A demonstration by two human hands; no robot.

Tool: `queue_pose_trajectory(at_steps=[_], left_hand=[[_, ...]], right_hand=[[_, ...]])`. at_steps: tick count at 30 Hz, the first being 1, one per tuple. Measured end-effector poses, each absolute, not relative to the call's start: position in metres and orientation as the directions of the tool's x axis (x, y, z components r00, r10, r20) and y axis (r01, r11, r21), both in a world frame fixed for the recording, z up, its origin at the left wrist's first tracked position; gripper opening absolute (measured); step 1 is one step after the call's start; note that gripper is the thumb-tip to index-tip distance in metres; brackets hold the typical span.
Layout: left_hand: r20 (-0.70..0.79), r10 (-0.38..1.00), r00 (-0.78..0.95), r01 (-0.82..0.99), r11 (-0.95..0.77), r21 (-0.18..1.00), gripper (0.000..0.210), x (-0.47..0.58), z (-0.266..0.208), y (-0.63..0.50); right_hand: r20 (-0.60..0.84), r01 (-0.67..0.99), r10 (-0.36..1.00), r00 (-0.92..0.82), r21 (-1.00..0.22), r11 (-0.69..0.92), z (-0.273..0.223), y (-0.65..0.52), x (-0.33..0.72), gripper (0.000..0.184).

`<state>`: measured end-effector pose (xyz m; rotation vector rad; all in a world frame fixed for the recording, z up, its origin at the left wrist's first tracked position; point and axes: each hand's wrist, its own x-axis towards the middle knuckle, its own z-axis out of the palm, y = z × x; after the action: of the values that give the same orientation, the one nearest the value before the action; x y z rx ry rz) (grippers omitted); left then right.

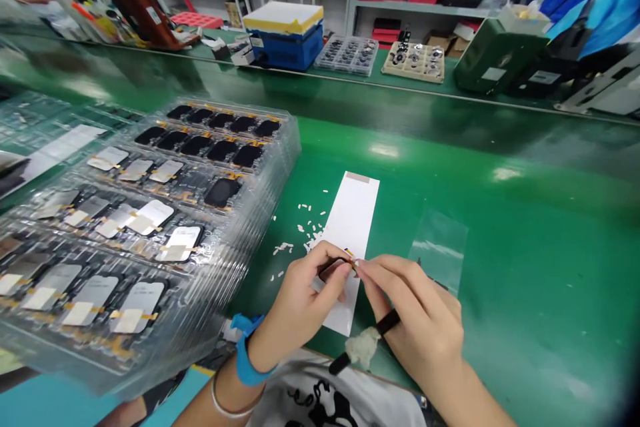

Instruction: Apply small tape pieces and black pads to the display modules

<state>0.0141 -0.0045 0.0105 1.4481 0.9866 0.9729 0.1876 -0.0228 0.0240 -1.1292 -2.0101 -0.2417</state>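
My left hand [303, 293] pinches a small dark display screen [330, 269] between thumb and fingers, just over a long white strip [353, 213]. An orange flex cable shows at the screen's right end. The fingertips of my right hand [420, 303] meet at that end, by a tiny white piece. Lying across the same hand's curled fingers is a black stick [389, 321] with a pale wad [363, 347] around it. Small white pieces [284, 248] are scattered on the green mat left of the strip.
Stacked clear trays [285, 167] of display screens stand at left. A clear plastic bag [443, 247] lies right of my hands. Along the back shelf are a blue box [287, 47], a clear parts tray [347, 55] and a beige tray [414, 61].
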Motion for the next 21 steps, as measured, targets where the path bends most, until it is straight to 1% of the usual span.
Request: queue_pose_trajectory(at_steps=[3,8,13,15,16,17,19,21], left_hand=[[0.104,0.945,0.309,0.086,-0.137,0.987,0.015,0.014,0.008,-0.001],[0.164,0.943,0.289,0.157,-0.215,0.964,0.012,0.013,0.006,0.001],[0.181,0.937,0.299,0.251,-0.26,0.932,0.01,0.011,0.005,0.0],[0.183,0.937,0.297,0.268,-0.266,0.926,0.01,0.011,0.004,0.0],[0.183,0.938,0.293,0.265,-0.264,0.927,0.01,0.011,0.004,0.0],[0.18,0.941,0.287,0.253,-0.256,0.933,0.009,0.011,0.003,0.0],[0.16,0.953,0.258,0.202,-0.215,0.955,0.009,0.012,0.001,0.0],[0.13,0.974,0.186,0.119,-0.154,0.981,0.007,0.012,-0.002,-0.001]], right_hand=[[0.7,0.792,0.636,-0.324,-0.167,0.587,0.02,-0.021,0.186,0.02],[0.633,0.792,0.695,-0.342,-0.205,0.576,0.023,-0.017,0.183,0.018],[0.586,0.781,0.691,-0.423,-0.15,0.606,0.021,-0.01,0.182,0.016],[0.559,0.781,0.714,-0.422,-0.175,0.599,0.023,-0.006,0.183,0.015],[0.543,0.781,0.74,-0.398,-0.223,0.584,0.025,-0.003,0.183,0.015],[0.523,0.775,0.774,-0.357,-0.297,0.558,0.027,0.0,0.184,0.014],[0.45,0.72,0.856,-0.253,-0.504,0.477,0.033,0.009,0.185,0.012],[0.331,0.602,0.926,-0.18,-0.707,0.37,0.036,0.018,0.184,0.011]])
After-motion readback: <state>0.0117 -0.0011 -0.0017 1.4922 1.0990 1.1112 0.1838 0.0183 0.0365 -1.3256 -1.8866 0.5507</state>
